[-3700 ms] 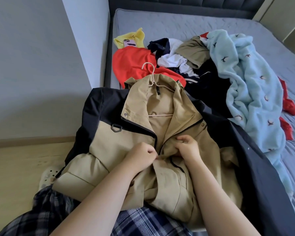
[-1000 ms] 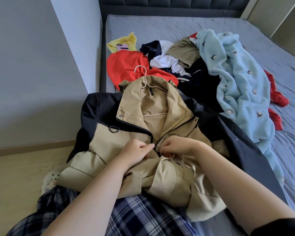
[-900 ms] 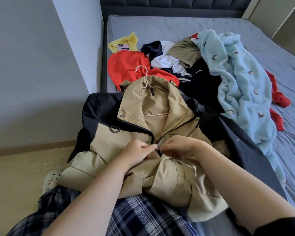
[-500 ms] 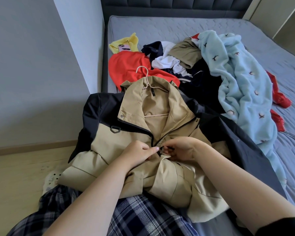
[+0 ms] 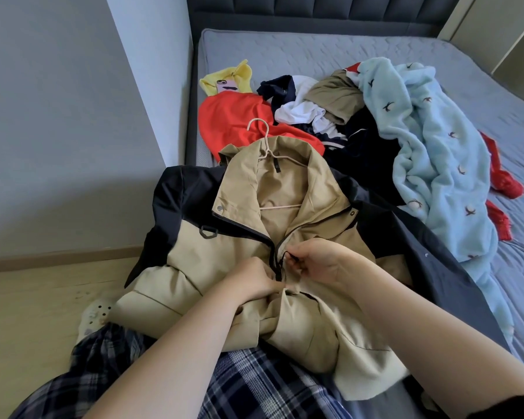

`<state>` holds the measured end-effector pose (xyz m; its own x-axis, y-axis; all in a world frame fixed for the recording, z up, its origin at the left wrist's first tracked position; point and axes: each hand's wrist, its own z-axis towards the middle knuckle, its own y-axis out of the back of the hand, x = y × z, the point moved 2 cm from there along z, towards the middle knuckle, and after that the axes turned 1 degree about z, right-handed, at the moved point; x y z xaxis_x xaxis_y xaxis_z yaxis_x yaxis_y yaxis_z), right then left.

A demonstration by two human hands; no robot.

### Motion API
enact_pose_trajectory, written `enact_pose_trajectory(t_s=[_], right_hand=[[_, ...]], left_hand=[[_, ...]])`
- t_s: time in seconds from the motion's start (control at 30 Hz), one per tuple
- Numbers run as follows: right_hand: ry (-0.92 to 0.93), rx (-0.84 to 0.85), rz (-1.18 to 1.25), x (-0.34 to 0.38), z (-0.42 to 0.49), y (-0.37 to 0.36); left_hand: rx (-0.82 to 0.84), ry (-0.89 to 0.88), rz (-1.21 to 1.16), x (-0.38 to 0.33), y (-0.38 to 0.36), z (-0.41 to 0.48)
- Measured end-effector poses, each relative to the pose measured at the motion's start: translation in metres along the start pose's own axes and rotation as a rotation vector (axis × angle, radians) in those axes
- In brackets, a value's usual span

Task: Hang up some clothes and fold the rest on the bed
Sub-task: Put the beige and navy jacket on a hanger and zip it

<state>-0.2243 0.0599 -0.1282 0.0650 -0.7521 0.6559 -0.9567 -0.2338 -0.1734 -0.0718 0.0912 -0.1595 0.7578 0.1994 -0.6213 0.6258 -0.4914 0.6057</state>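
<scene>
Tan-and-navy zip jacket (image 5: 224, 258) lies on its cream hanger (image 5: 262, 137) at the grey bed (image 5: 315, 49) edge; your right hand (image 5: 318, 261) pinches the black zipper pull (image 5: 291, 257), left hand (image 5: 251, 282) grips fabric below. Crooked tugs could snag lining.

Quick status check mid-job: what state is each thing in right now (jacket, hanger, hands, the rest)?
jacket: front up on the bed edge, on its hanger, open at the collar.
hanger: inside the jacket, hook sticking out.
zipper pull: pinched by the right hand.
left hand: grips the jacket front beside the zipper.
blue fleece: crumpled, unfolded.
phone: lying on the yellow garment.
</scene>
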Motion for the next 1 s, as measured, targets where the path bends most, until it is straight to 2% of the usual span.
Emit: enact_pose_trajectory(t_s=[0.1, 0.2, 0.33, 0.4, 0.43, 0.53, 0.63, 0.7, 0.8, 0.9, 1.0], right_hand=[[-0.065, -0.029, -0.06, 0.008, -0.003, -0.003], [-0.201, -0.039, -0.001, 0.022, -0.003, -0.011], [-0.243, -0.03, -0.011, 0.042, 0.005, -0.024], [-0.251, -0.008, -0.117, 0.049, 0.007, -0.028], [-0.238, 0.011, -0.244, 0.054, 0.007, -0.029], [-0.118, 0.134, -0.834, 0.073, -0.006, -0.027], [0.025, 0.217, -1.275, 0.092, -0.027, -0.028], [0.17, 0.15, -1.56, 0.097, -0.034, -0.035], [0.504, -0.073, -1.967, 0.091, -0.031, -0.054], [0.709, -0.189, -2.143, 0.081, -0.021, -0.065], [0.741, -0.264, -2.153, 0.082, -0.01, -0.065]], left_hand=[[-0.021, -0.023, -0.06, 0.001, 0.001, 0.003], [-0.052, -0.037, -0.174, -0.004, 0.006, 0.0], [-0.114, -0.045, -0.3, -0.004, 0.012, -0.001], [-0.148, -0.067, -0.306, -0.002, 0.014, -0.001], [-0.15, -0.096, -0.295, -0.002, 0.015, -0.002], [-0.132, -0.19, -0.279, -0.004, 0.014, -0.008], [-0.141, -0.183, -0.362, -0.004, 0.015, -0.012], [-0.134, -0.161, -0.382, -0.005, 0.017, -0.014], [-0.107, -0.158, -0.383, -0.009, 0.021, -0.018], [-0.081, -0.168, -0.38, -0.01, 0.025, -0.021], [-0.079, -0.166, -0.468, -0.008, 0.027, -0.024]])
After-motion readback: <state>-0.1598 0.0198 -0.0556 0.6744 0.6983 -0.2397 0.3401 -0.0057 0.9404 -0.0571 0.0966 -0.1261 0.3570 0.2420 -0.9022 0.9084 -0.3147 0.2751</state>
